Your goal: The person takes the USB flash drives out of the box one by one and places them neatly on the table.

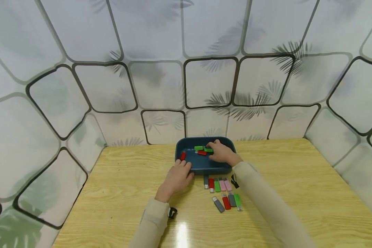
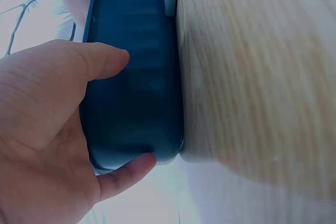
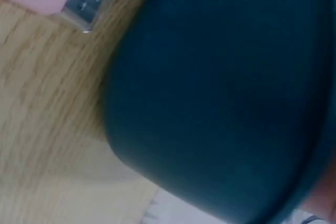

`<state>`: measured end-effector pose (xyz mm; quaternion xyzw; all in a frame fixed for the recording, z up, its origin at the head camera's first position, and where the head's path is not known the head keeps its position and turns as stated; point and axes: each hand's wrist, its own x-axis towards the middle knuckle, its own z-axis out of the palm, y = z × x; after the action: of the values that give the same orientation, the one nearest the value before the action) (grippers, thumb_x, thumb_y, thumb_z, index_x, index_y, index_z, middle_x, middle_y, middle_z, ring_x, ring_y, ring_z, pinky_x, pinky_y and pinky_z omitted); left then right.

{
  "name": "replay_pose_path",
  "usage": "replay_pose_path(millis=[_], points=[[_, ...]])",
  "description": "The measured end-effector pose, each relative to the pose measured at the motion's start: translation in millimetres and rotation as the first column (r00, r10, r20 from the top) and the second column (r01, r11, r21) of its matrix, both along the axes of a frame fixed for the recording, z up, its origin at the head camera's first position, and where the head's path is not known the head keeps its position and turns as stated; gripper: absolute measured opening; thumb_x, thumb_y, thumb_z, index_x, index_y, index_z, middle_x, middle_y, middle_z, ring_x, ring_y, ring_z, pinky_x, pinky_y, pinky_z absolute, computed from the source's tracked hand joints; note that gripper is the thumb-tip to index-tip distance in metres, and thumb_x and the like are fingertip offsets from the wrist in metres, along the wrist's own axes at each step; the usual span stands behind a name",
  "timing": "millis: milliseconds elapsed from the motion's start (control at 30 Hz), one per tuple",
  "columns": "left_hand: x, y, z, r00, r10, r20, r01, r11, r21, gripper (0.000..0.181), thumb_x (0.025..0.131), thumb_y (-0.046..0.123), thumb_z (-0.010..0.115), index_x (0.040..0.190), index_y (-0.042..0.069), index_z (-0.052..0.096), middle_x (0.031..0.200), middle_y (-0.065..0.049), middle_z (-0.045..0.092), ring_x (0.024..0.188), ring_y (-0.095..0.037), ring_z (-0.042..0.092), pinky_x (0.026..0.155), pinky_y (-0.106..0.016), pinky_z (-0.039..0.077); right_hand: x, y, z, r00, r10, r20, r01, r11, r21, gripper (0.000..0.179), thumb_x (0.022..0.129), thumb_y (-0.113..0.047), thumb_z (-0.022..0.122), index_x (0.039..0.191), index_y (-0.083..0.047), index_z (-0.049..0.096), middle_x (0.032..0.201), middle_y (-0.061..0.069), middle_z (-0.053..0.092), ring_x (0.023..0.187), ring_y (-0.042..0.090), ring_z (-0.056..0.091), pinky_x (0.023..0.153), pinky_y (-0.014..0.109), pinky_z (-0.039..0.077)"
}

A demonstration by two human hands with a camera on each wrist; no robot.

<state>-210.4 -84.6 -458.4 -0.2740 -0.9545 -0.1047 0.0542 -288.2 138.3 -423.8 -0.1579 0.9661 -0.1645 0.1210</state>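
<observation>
A dark blue tray (image 1: 201, 171) stands on the table with several USB sticks inside. Its front left corner is held by my left hand (image 1: 177, 175); in the left wrist view the thumb lies against the tray's outer wall (image 2: 136, 98). My right hand (image 1: 221, 152) reaches inside the tray, finger and thumb around a green USB stick (image 1: 208, 150); whether they pinch it is unclear. Another green stick (image 1: 198, 148), a red one (image 1: 202, 153) and a second red one (image 1: 183, 156) lie nearby. The right wrist view shows mostly the tray's outside (image 3: 210, 87), the fingers hidden.
In front of the tray, USB sticks lie in two rows on the wooden table (image 1: 127, 193). The far row includes a red stick (image 1: 211, 185) and a pink one (image 1: 222, 185); the near row includes a grey one (image 1: 218, 204). Patterned cloth (image 1: 161, 86) hangs behind.
</observation>
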Motion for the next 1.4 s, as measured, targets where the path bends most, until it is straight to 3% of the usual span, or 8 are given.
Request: replay_pose_path(millis=[167, 333, 900, 1167, 1400], points=[[-0.3, 2.1, 4.3, 1.0, -0.006, 0.001, 0.006, 1.0, -0.002, 0.02, 0.1, 0.029, 0.06, 0.103, 0.01, 0.059, 0.098, -0.008, 0.058, 0.089, -0.024, 0.045, 0.068, -0.037, 0.047, -8.5, -1.4, -8.3, 0.999, -0.034, 0.039, 0.033, 0.998, 0.044, 0.055, 0.093, -0.02, 0.065, 0.143, -0.009, 0.046, 0.134, 0.026, 0.041, 0.094, 0.032, 0.058, 0.082, 0.048, 0.048], [-2.6, 3.0, 6.0, 1.0, -0.014, -0.015, 0.014, 1.0, -0.006, 0.02, 0.1, 0.029, 0.059, 0.104, 0.01, 0.059, 0.098, -0.008, 0.058, 0.089, -0.024, 0.045, 0.069, -0.037, 0.048, -14.6, -4.3, -12.1, 0.999, -0.048, 0.026, 0.046, 0.995, 0.093, 0.053, 0.094, -0.023, 0.064, 0.142, -0.01, 0.048, 0.131, 0.024, 0.044, 0.096, 0.032, 0.056, 0.082, 0.047, 0.048], [-0.6, 3.0, 4.0, 0.999, -0.022, -0.024, 0.022, 1.0, -0.006, 0.019, 0.099, 0.028, 0.06, 0.101, 0.009, 0.059, 0.095, -0.008, 0.059, 0.087, -0.024, 0.045, 0.067, -0.036, 0.048, -16.2, -0.2, -21.5, 0.999, -0.031, -0.025, 0.033, 0.995, 0.09, 0.023, 0.096, -0.018, 0.062, 0.114, -0.004, 0.063, 0.112, 0.017, 0.056, 0.098, 0.03, 0.058, 0.084, 0.047, 0.05], [0.8, 1.3, 2.7, 0.999, -0.011, -0.032, 0.011, 1.0, 0.008, 0.019, 0.099, 0.028, 0.061, 0.101, 0.009, 0.058, 0.096, -0.008, 0.058, 0.088, -0.024, 0.045, 0.068, -0.037, 0.048, -19.1, -0.3, -21.8, 0.997, -0.07, 0.04, 0.066, 0.994, 0.083, 0.017, 0.096, -0.022, 0.065, 0.097, -0.006, 0.059, 0.089, 0.006, 0.061, 0.074, 0.02, 0.057, 0.068, 0.036, 0.047], [0.4, 0.9, 3.8, 1.0, -0.008, -0.022, 0.008, 1.0, 0.006, 0.019, 0.099, 0.028, 0.061, 0.102, 0.009, 0.059, 0.098, -0.009, 0.059, 0.088, -0.025, 0.045, 0.068, -0.038, 0.048, -20.6, 2.4, -23.4, 0.993, -0.075, 0.087, 0.068, 0.995, 0.077, 0.02, 0.097, -0.027, 0.064, 0.093, -0.01, 0.054, 0.08, 0.004, 0.056, 0.068, 0.018, 0.052, 0.062, 0.032, 0.04]])
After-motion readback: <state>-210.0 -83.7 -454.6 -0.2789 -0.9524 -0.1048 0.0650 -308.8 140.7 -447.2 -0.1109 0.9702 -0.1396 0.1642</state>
